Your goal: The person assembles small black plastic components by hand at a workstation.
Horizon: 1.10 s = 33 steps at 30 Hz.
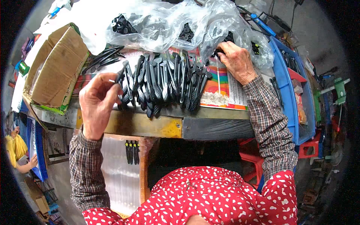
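Observation:
My left hand (100, 99) is at the left end of a row of black plastic handles (165, 77), its thumb and forefinger pinched on one slim black handle (120, 75). The handles lie side by side on the bench, their ribbed ends mostly toward me. My right hand (237, 62) is at the mouth of a clear plastic bag (213, 24), beyond the right end of the row. Its fingertips are closed on a small black part (217, 53), mostly hidden by the fingers. Small black pieces (123, 24) show inside the clear plastic.
An open cardboard box (56, 71) stands at the left, with thin black strips (103, 59) beside it. A blue tray (296, 93) with parts sits at the right. Below the bench edge (217, 128) is a red stool (252, 159). Another person in yellow (17, 148) is far left.

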### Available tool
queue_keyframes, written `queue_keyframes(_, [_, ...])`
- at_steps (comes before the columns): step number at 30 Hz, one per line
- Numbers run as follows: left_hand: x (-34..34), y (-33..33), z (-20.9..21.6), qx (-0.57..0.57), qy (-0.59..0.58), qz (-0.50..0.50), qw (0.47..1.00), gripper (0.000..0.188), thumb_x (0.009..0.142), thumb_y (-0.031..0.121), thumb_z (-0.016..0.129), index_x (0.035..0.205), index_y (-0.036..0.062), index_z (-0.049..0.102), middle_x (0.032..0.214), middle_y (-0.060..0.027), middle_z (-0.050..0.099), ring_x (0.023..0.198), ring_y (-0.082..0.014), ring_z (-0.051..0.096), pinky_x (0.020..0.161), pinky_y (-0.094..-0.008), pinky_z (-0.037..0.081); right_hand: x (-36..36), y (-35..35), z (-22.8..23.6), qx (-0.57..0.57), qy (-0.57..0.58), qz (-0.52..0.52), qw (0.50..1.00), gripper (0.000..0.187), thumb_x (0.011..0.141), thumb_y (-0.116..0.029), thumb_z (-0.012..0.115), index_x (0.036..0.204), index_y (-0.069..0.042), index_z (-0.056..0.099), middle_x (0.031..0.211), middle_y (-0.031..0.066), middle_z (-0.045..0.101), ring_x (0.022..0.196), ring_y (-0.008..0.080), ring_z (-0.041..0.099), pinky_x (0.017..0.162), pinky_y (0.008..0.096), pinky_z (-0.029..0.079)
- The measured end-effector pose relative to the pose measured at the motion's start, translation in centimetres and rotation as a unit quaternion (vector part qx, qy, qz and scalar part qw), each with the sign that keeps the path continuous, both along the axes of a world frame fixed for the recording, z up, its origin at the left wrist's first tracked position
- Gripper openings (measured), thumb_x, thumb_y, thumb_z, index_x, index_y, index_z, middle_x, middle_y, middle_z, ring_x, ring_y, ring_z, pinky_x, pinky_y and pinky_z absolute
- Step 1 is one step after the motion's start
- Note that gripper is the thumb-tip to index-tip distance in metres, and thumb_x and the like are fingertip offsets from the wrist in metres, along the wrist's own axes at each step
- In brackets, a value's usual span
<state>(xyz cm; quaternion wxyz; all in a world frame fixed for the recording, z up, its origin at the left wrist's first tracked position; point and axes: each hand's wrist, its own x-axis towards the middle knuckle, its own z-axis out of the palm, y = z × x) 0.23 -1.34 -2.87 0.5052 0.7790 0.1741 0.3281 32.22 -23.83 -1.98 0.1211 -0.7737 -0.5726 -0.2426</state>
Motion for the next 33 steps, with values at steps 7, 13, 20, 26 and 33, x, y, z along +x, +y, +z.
queue_keyframes(7, [-1.4, -4.0, 0.1, -0.166, -0.017, -0.05, 0.985, 0.016, 0.09, 0.0, 0.062, 0.106, -0.0002, 0.06, 0.083, -0.0051, 0.067, 0.06, -0.0046, 0.056, 0.05, -0.0183, 0.045, -0.7, -1.1, 0.4, 0.068, 0.109, 0.028, 0.991, 0.015, 0.083, -0.011, 0.066, 0.096, -0.003, 0.065, 0.089, 0.0144, 0.063, 0.084, 0.0333, 0.064, 0.074, 0.0409, 0.051])
queue_keyframes(13, [-1.5, -6.2, -0.2, -0.205, -0.011, -0.079, 0.976, 0.015, 0.091, 0.0, 0.061, 0.106, 0.0001, 0.059, 0.081, -0.0056, 0.067, 0.058, -0.0039, 0.055, 0.049, -0.018, 0.043, -1.1, -1.8, 0.3, 0.114, 0.218, 0.012, 0.969, 0.014, 0.081, -0.009, 0.068, 0.092, 0.0, 0.069, 0.085, 0.0159, 0.067, 0.079, 0.0329, 0.065, 0.073, 0.0395, 0.051])
queue_keyframes(20, [-1.8, -7.2, -0.6, -0.214, 0.002, -0.103, 0.971, 0.017, 0.091, -0.002, 0.06, 0.108, -0.0015, 0.06, 0.084, -0.0041, 0.068, 0.066, -0.0025, 0.057, 0.052, -0.0163, 0.042, -1.0, -1.4, 0.6, 0.115, 0.13, 0.015, 0.985, 0.013, 0.079, -0.01, 0.071, 0.091, -0.004, 0.071, 0.083, 0.0122, 0.065, 0.079, 0.0304, 0.065, 0.07, 0.0384, 0.051])
queue_keyframes(26, [-1.8, -7.8, -0.4, -0.222, 0.017, -0.096, 0.97, 0.017, 0.091, -0.002, 0.06, 0.108, -0.0022, 0.059, 0.086, -0.0044, 0.068, 0.072, -0.004, 0.059, 0.057, -0.0166, 0.044, -1.0, -1.5, 0.2, 0.13, 0.13, 0.026, 0.983, 0.013, 0.08, -0.01, 0.071, 0.091, -0.004, 0.071, 0.083, 0.0122, 0.065, 0.078, 0.0299, 0.065, 0.07, 0.0382, 0.051])
queue_keyframes(33, [-1.1, -9.2, -0.6, -0.251, -0.003, -0.125, 0.96, 0.016, 0.095, 0.003, 0.058, 0.109, -0.0031, 0.06, 0.088, -0.003, 0.066, 0.081, -0.0068, 0.062, 0.071, -0.0198, 0.048, -5.2, -3.2, 1.2, 0.121, 0.242, 0.069, 0.96, 0.012, 0.088, 0.0, 0.064, 0.1, 0.003, 0.068, 0.085, 0.0058, 0.064, 0.06, 0.0081, 0.06, 0.054, 0.022, 0.048])
